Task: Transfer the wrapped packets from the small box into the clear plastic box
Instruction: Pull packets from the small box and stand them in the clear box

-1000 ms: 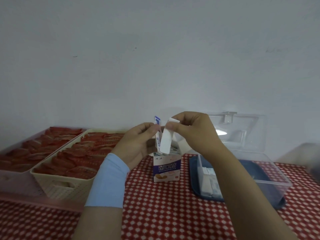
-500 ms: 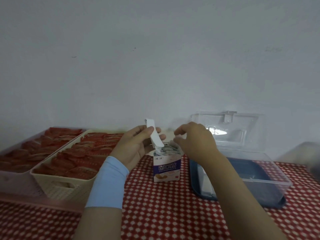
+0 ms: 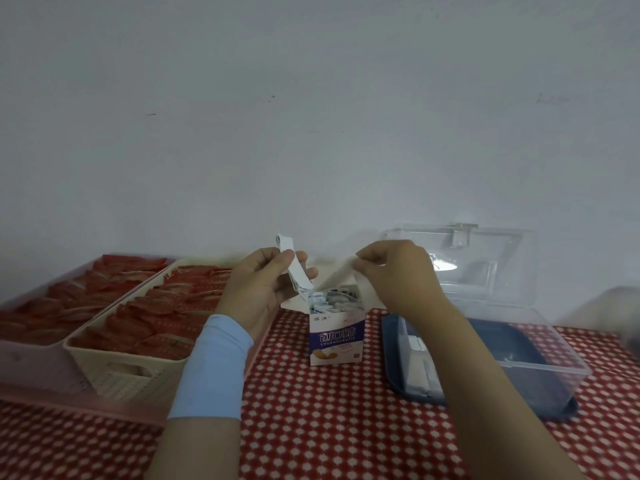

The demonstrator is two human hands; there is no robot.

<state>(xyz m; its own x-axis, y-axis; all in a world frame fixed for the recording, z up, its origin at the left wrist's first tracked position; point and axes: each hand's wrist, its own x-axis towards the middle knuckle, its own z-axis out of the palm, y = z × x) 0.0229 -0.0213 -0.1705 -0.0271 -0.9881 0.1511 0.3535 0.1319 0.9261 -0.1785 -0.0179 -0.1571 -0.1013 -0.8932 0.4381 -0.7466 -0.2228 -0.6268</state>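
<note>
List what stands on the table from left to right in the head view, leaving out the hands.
Translucent bin of red packets, cream basket of red packets, small box, clear plastic box with its lid open.

A small box [image 3: 336, 336] is standing on the table [image 3: 329, 427], which is wearing a red and white checked cloth. The left hand [image 3: 258, 289] is pinching the left flap [image 3: 294, 268] of the box and holding it up. The right hand [image 3: 398, 271] is pinching the right flap [image 3: 341, 271], which looks blurry. Wrapped packets [image 3: 332, 299] are peeking out of the open top. The clear plastic box [image 3: 519, 358] is sitting just beside it on the right with its lid [image 3: 485, 265] standing open, and a few white packets [image 3: 415, 362] are lying inside. On the left, a cream basket [image 3: 121, 368] is holding red packs [image 3: 149, 320].
</note>
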